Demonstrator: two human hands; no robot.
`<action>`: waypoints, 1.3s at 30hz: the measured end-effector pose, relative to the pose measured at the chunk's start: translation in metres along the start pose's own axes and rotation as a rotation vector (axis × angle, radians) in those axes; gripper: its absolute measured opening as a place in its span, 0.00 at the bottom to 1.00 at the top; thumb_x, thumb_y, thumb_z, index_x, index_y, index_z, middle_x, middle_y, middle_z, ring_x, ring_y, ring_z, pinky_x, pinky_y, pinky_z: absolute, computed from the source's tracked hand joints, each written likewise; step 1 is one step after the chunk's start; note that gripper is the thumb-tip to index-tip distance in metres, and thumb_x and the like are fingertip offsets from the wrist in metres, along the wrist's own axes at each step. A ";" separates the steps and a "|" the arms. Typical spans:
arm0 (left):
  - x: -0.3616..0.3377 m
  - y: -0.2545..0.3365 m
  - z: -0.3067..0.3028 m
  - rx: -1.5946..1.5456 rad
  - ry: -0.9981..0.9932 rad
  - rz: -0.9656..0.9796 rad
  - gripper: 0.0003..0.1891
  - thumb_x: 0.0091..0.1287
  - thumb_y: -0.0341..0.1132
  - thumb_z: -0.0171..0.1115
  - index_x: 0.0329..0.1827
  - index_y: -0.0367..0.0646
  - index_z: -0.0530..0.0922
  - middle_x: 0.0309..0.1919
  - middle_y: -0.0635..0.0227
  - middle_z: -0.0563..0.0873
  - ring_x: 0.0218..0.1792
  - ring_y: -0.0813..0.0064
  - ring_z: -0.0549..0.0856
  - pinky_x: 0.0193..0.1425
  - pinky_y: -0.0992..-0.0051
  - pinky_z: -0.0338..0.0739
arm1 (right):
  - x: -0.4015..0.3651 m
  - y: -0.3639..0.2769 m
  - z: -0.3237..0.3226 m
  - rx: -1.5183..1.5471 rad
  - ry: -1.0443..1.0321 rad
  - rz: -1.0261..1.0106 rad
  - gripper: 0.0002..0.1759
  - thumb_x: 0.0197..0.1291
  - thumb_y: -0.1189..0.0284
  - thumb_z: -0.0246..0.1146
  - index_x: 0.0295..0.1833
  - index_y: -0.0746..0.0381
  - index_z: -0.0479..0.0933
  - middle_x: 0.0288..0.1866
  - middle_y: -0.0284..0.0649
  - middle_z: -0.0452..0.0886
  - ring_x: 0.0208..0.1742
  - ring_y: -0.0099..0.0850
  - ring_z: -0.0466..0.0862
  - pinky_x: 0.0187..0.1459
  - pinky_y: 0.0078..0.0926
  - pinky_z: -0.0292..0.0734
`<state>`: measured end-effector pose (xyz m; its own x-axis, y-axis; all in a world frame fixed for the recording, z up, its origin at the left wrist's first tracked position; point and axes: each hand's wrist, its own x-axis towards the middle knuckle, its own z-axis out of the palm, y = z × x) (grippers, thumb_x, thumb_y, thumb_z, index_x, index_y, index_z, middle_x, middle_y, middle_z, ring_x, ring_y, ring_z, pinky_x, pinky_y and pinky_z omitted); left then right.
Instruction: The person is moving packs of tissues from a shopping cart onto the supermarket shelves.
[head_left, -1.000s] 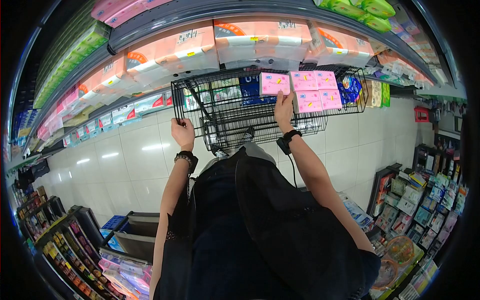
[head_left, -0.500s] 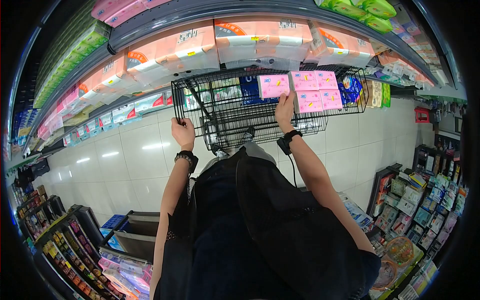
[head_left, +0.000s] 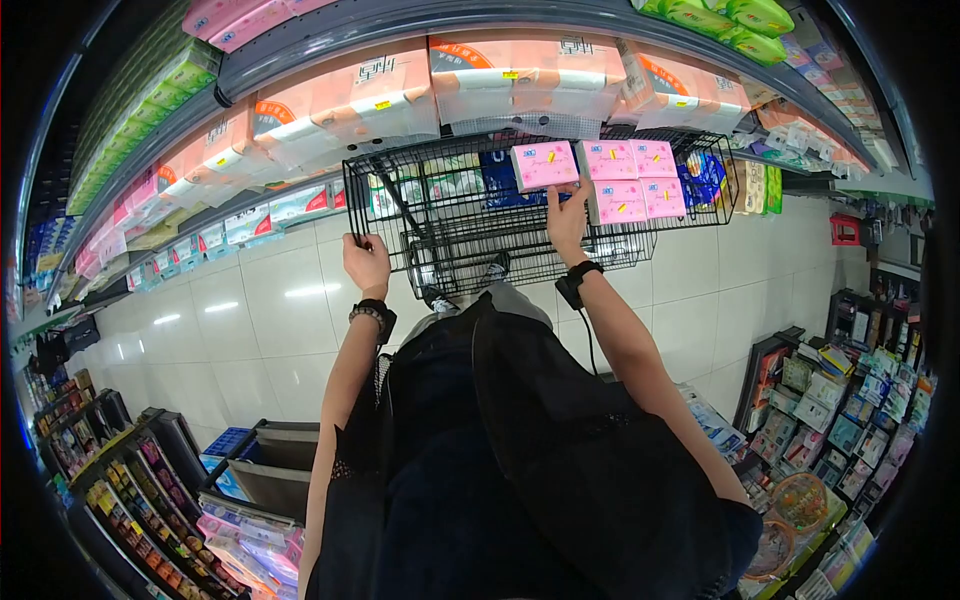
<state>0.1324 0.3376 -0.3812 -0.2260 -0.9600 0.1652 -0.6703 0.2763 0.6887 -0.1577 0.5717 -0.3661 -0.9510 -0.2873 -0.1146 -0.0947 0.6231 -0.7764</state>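
A black wire basket cart (head_left: 450, 222) stands in front of me. My left hand (head_left: 367, 265) is closed around the wire at its left end. My right hand (head_left: 568, 222) has thumb and forefinger apart, with its fingertips right at the lower edge of a single pink tissue pack (head_left: 545, 165). To the right of that pack, several matching pink tissue packs (head_left: 630, 180) sit together in two rows. Beneath and beside them, dark blue packages (head_left: 497, 182) show through the wires.
Shelves with peach-coloured tissue bundles (head_left: 525, 75) run along the far side of the cart. Pale tiled floor (head_left: 280, 330) surrounds it. Behind me on the right is a rack of small boxed goods (head_left: 830, 400), and on the left stand snack shelves (head_left: 135, 495).
The single pink pack has shifted slightly left and away from me. My right hand's fingers have spread and slid to its near edge. My left hand has stayed put.
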 end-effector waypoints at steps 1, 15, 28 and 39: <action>0.000 0.001 0.000 0.000 0.000 -0.001 0.11 0.68 0.33 0.64 0.33 0.37 0.72 0.25 0.54 0.81 0.28 0.48 0.82 0.37 0.54 0.77 | 0.000 0.000 0.000 0.015 -0.008 -0.013 0.39 0.73 0.59 0.65 0.78 0.62 0.55 0.55 0.43 0.85 0.39 0.42 0.88 0.45 0.45 0.80; 0.001 -0.003 0.003 -0.016 0.017 -0.006 0.11 0.68 0.33 0.64 0.32 0.37 0.72 0.25 0.55 0.81 0.27 0.50 0.82 0.36 0.54 0.77 | 0.000 -0.004 0.003 -0.114 0.004 -0.007 0.35 0.73 0.55 0.67 0.75 0.61 0.62 0.53 0.44 0.82 0.41 0.47 0.87 0.46 0.50 0.81; 0.000 -0.003 0.003 -0.010 0.022 -0.012 0.12 0.68 0.33 0.64 0.32 0.37 0.71 0.24 0.56 0.80 0.27 0.51 0.81 0.36 0.55 0.76 | -0.001 -0.006 0.004 -0.153 0.011 0.014 0.36 0.72 0.54 0.67 0.75 0.60 0.63 0.53 0.44 0.83 0.47 0.48 0.87 0.49 0.49 0.81; 0.000 -0.002 0.003 0.008 0.005 -0.028 0.11 0.67 0.32 0.65 0.32 0.37 0.72 0.24 0.56 0.80 0.27 0.52 0.82 0.36 0.55 0.77 | -0.001 -0.005 0.006 -0.145 0.025 0.016 0.37 0.71 0.54 0.67 0.76 0.60 0.62 0.54 0.43 0.84 0.43 0.45 0.88 0.47 0.49 0.82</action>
<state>0.1318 0.3367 -0.3844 -0.2038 -0.9676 0.1492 -0.6823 0.2496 0.6872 -0.1541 0.5647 -0.3659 -0.9596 -0.2594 -0.1092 -0.1193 0.7263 -0.6769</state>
